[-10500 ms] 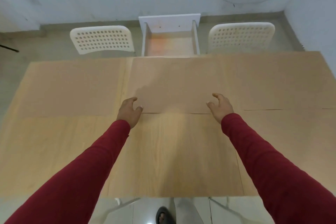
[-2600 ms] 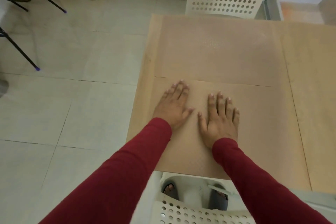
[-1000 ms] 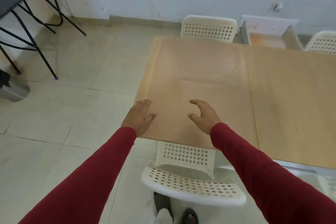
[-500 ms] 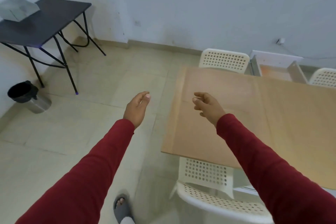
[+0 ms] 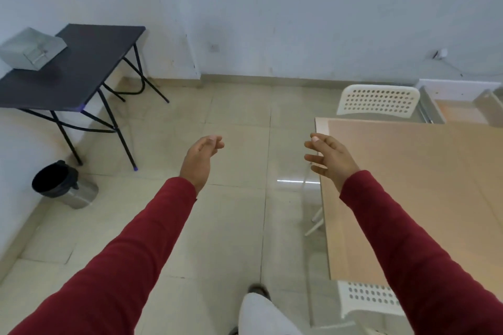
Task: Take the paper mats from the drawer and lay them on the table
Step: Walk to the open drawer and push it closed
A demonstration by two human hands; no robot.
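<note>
Brown paper mats (image 5: 424, 171) lie flat over the table (image 5: 320, 160) at the right of the view. The open white drawer (image 5: 460, 111) stands behind the table at the far right, partly cut off. My left hand (image 5: 201, 160) hangs in the air over the tiled floor, left of the table, fingers loosely curled and holding nothing. My right hand (image 5: 330, 156) hovers at the table's left edge with fingers spread, also holding nothing.
A white perforated chair (image 5: 377, 100) stands behind the table and another chair (image 5: 366, 299) at its near side. A black folding table (image 5: 73, 62) with a grey box (image 5: 31, 51) stands at the left wall, a small bin (image 5: 64, 185) beside it.
My view has swung left, away from the table. Both hands have lifted off the mat and now hang in the air, the left one over the floor.
</note>
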